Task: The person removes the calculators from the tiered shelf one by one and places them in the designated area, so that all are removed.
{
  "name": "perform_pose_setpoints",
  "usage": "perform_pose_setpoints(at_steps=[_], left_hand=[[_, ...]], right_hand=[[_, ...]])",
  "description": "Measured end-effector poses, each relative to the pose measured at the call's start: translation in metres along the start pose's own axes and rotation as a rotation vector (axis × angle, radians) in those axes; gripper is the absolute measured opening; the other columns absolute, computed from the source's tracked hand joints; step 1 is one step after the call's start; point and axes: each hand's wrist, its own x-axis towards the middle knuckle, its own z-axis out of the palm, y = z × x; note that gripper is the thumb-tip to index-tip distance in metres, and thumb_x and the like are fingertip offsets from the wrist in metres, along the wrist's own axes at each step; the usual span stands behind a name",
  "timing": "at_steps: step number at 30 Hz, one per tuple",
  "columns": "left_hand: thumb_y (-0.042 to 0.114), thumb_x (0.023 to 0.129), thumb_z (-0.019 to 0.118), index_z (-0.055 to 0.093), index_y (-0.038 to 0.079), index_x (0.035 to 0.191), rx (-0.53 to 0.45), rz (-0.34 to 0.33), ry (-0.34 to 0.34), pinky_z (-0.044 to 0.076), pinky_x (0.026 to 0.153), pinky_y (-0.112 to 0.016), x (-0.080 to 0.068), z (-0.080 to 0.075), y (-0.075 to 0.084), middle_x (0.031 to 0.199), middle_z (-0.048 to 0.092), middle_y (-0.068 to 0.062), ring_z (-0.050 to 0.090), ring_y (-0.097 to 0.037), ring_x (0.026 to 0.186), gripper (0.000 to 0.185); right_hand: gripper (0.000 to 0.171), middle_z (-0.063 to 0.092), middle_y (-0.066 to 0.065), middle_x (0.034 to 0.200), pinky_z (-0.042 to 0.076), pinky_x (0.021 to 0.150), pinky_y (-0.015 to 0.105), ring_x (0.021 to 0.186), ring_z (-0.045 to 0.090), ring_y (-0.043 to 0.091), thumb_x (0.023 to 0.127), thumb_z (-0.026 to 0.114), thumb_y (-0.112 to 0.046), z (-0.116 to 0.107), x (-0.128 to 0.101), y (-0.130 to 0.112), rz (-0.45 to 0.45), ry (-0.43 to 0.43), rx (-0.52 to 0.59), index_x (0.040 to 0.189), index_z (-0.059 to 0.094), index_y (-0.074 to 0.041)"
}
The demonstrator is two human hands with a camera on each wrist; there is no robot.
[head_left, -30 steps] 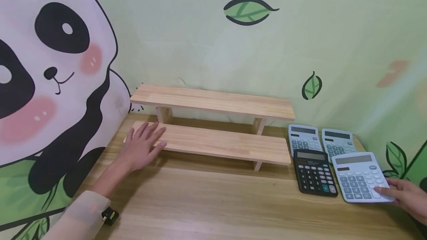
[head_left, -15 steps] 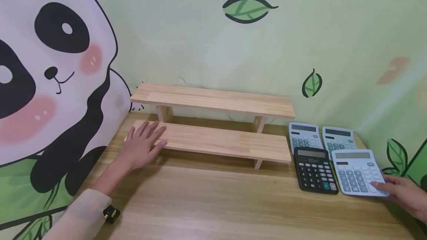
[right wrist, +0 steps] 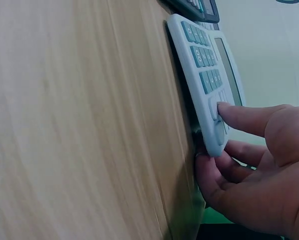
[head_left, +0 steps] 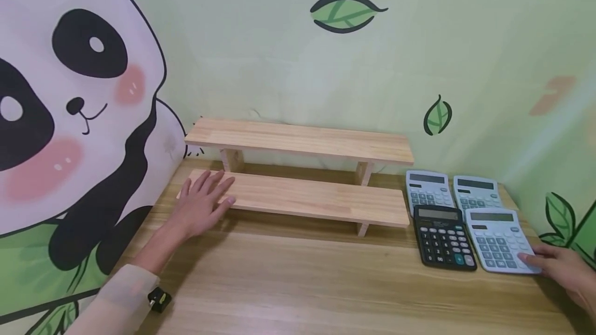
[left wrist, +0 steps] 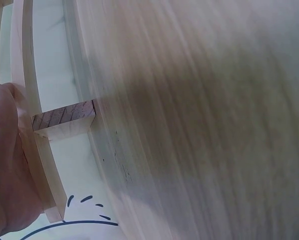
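**Wooden riser, four calculators, two hands**

Pine makes up the one two-tier wooden riser, which stands at the back of the wooden table against the leaf-printed wall; it has two boards, the upper behind the lower. The left hand lies flat with straight, spread fingers on the left end of the riser's lower board, grasping nothing; the left wrist view shows the palm against the board's edge.

Four calculators lie just right of the riser: two pale blue ones at the back, one black calculator in front of them, and one front pale blue calculator beside the black one on its right. The right hand pinches the near right corner of that front pale blue calculator, thumb on the keys and curled fingers under its edge.
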Motion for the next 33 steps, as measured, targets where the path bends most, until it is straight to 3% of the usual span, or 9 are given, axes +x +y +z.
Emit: perform_pose_setpoints(at_steps=[8, 14, 20, 24, 30, 33], left_hand=[[0.065, 0.100, 0.029, 0.034, 0.029, 0.156, 0.014, -0.002, -0.006, 0.008, 0.112, -0.070, -0.004, 0.003, -0.002, 0.162, 0.027, -0.007, 0.015, -0.038, 0.149, 0.067], [0.065, 0.100, 0.029, 0.034, 0.029, 0.156, 0.010, -0.001, -0.011, 0.008, 0.112, -0.071, -0.004, 0.002, -0.002, 0.162, 0.027, -0.008, 0.014, -0.039, 0.149, 0.067], [0.064, 0.101, 0.030, 0.034, 0.028, 0.156, 0.005, -0.004, -0.003, 0.006, 0.112, -0.071, -0.002, -0.002, -0.004, 0.162, 0.026, -0.008, 0.013, -0.038, 0.150, 0.066], [0.063, 0.101, 0.032, 0.035, 0.028, 0.155, 0.002, -0.001, 0.000, 0.007, 0.113, -0.070, -0.003, -0.004, -0.003, 0.162, 0.026, -0.008, 0.015, -0.038, 0.149, 0.065], [0.060, 0.102, 0.035, 0.036, 0.025, 0.155, -0.012, 0.024, -0.005, 0.008, 0.111, -0.072, -0.005, -0.005, -0.002, 0.162, 0.027, -0.010, 0.016, -0.040, 0.149, 0.064], [0.061, 0.101, 0.035, 0.037, 0.025, 0.155, -0.032, 0.017, -0.008, 0.008, 0.111, -0.072, -0.003, -0.005, -0.001, 0.162, 0.027, -0.010, 0.016, -0.040, 0.149, 0.065]], right_hand=[[0.073, 0.040, 0.039, 0.131, 0.043, 0.091, 0.058, 0.106, 0.045, 0.045, 0.094, 0.069, -0.032, 0.011, -0.006, -0.002, 0.081, 0.063, -0.065, 0.140, 0.037, 0.016], [0.066, 0.040, 0.039, 0.131, 0.045, 0.089, 0.058, 0.106, 0.047, 0.045, 0.097, 0.066, -0.024, 0.018, -0.019, -0.009, 0.075, 0.090, -0.072, 0.140, 0.037, 0.016], [0.067, 0.039, 0.039, 0.131, 0.044, 0.088, 0.056, 0.107, 0.045, 0.046, 0.099, 0.063, -0.028, 0.020, -0.032, -0.021, 0.032, 0.109, -0.084, 0.142, 0.035, 0.016], [0.074, 0.035, 0.040, 0.133, 0.041, 0.093, 0.059, 0.108, 0.041, 0.047, 0.101, 0.057, -0.040, 0.021, -0.044, -0.030, 0.030, 0.129, -0.085, 0.141, 0.034, 0.017], [0.090, 0.032, 0.042, 0.132, 0.046, 0.087, 0.057, 0.111, 0.043, 0.050, 0.101, 0.039, -0.059, 0.017, -0.057, -0.040, 0.070, 0.135, -0.126, 0.141, 0.026, 0.021], [0.102, 0.026, 0.046, 0.136, 0.041, 0.095, 0.063, 0.121, 0.037, 0.057, 0.098, 0.034, -0.067, 0.009, -0.063, -0.050, 0.064, 0.119, -0.179, 0.144, 0.016, 0.022]])
